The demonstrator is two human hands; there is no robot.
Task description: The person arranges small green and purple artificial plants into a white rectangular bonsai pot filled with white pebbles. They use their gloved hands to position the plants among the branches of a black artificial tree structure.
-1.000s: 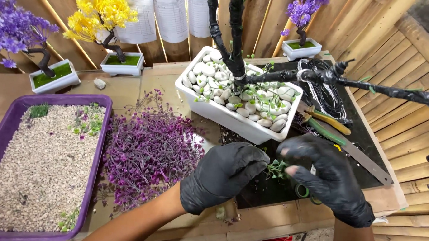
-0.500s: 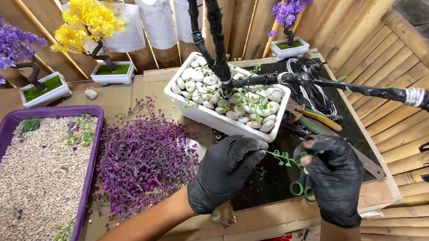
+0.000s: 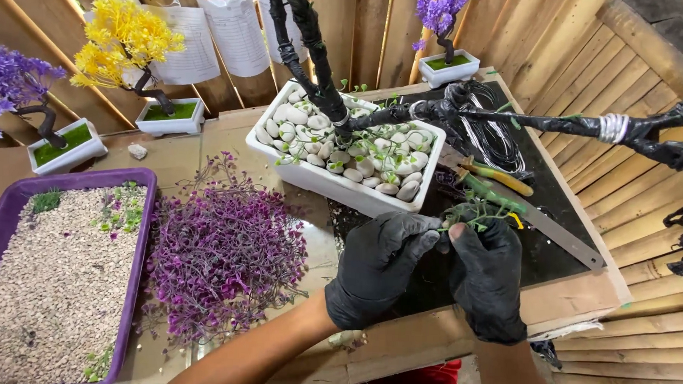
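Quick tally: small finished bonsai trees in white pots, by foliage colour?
Purple: 2, one at far left, one at the back
Yellow: 1
Total: 3
Not counted: the large bare-trunk tree in the white pebble planter.

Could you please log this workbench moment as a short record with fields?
left hand: black-gloved left hand pinching a small green sprig
right hand: black-gloved right hand on the same sprig
behind hands: white planter of white pebbles with a black wrapped trunk
left of hands: pile of purple foliage; purple tray of gravel
right of hands: saw blade, green-handled pliers
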